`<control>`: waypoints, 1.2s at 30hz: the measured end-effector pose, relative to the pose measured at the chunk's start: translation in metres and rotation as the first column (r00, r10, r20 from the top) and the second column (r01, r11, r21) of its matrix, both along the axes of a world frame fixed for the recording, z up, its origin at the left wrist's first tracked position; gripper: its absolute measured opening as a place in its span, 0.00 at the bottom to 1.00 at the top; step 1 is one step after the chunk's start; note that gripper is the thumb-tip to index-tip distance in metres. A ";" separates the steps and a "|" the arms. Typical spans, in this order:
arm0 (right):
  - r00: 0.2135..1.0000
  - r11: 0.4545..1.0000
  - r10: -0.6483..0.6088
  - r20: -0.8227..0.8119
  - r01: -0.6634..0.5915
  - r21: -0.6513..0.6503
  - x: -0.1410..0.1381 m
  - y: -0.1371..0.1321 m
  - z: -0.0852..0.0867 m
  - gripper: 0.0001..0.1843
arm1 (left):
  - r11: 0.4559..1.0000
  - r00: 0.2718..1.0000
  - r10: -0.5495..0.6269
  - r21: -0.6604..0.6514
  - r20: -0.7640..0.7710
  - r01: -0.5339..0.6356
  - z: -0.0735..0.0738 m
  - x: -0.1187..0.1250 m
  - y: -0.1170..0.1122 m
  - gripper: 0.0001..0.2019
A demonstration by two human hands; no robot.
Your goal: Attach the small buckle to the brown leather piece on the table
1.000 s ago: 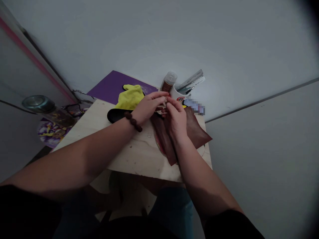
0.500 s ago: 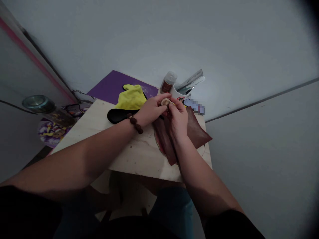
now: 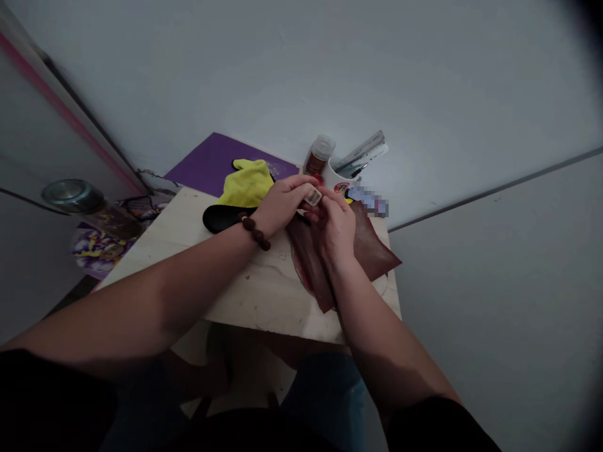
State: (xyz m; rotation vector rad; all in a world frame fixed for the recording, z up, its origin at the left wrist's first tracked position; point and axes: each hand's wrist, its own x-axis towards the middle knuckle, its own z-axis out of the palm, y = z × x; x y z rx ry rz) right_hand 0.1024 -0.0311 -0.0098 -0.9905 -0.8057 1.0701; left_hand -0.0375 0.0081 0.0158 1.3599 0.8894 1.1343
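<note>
A small pale block (image 3: 313,196) with a brownish face is held between my two hands, above the table. My left hand (image 3: 283,202) pinches it from the left, its fingers curled over the top. From the right, the fingertips of my right hand (image 3: 338,221) close on the same block. Its exact kind is too small to tell. Beneath my hands lie brown leather pieces (image 3: 372,248), one part partly hidden by my right hand and wrist. A yellow and black glove (image 3: 247,185) rests beside my left wrist.
At the back of the wooden table (image 3: 254,295) stand a clear-capped bottle (image 3: 320,154) and a white mug (image 3: 336,172) holding rulers and a pen. A purple sheet (image 3: 202,157) lies back left. A glass jar (image 3: 94,210) stands on a patterned stool at far left. Walls close in behind and right.
The small block has turned in my fingers, so a squarer face with a pale rim shows now. My fingertips have shifted slightly around it; my arms stay nearly in place.
</note>
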 end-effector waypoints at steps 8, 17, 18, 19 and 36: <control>0.995 0.994 0.102 -0.017 -0.102 -0.033 0.000 0.002 -0.001 0.16 | 0.999 0.991 -0.046 0.003 0.128 0.046 -0.002 0.000 0.000 0.18; 0.990 0.996 0.090 -0.112 -0.090 0.006 0.003 0.003 0.002 0.19 | 0.993 0.986 -0.115 0.020 0.120 0.113 -0.007 0.000 0.000 0.23; 0.990 0.995 0.097 -0.107 -0.096 0.014 0.003 0.002 0.002 0.19 | 0.993 0.987 -0.114 0.035 0.113 0.110 -0.007 0.000 0.001 0.23; 0.990 0.995 0.101 -0.100 -0.099 0.018 0.002 0.002 0.002 0.20 | 0.993 0.988 -0.114 0.044 0.103 0.110 -0.008 0.000 0.002 0.24; 0.971 0.974 0.221 0.096 -0.214 -0.070 -0.004 -0.004 0.002 0.16 | 0.984 0.975 -0.055 -0.152 0.214 0.089 0.003 -0.001 -0.004 0.20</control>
